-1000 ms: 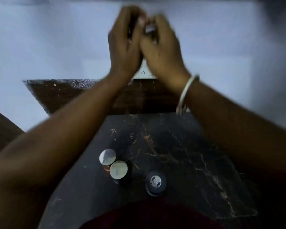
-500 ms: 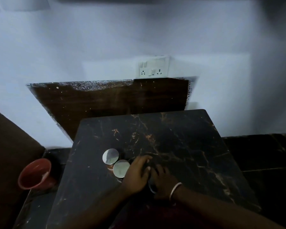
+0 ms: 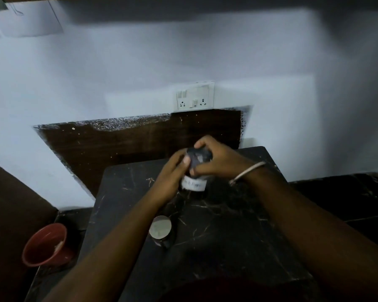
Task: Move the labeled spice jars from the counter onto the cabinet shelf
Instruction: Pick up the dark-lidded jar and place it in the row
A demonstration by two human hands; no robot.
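Observation:
A dark-lidded spice jar point(image 3: 194, 183) with a white paper label is held above the black marble counter point(image 3: 238, 236). My left hand point(image 3: 170, 177) grips its left side. My right hand point(image 3: 218, 159), with a bangle at the wrist, wraps over its lid from the right. A second jar with a silver lid point(image 3: 160, 227) stands on the counter nearer to me, beside my left forearm. Another jar seen earlier next to it is hidden behind that forearm. The cabinet's underside point(image 3: 183, 1) shows only as a dark strip at the top.
A red cup point(image 3: 45, 245) stands on the lower ledge to the left of the counter. A white switch and socket plate point(image 3: 194, 97) is on the wall above a dark brown backsplash panel point(image 3: 129, 144). A dark ledge point(image 3: 347, 192) runs to the right.
Both hands came down from high up to the dark-lidded jar on the counter, closed around it, and have now lifted it up and away from me.

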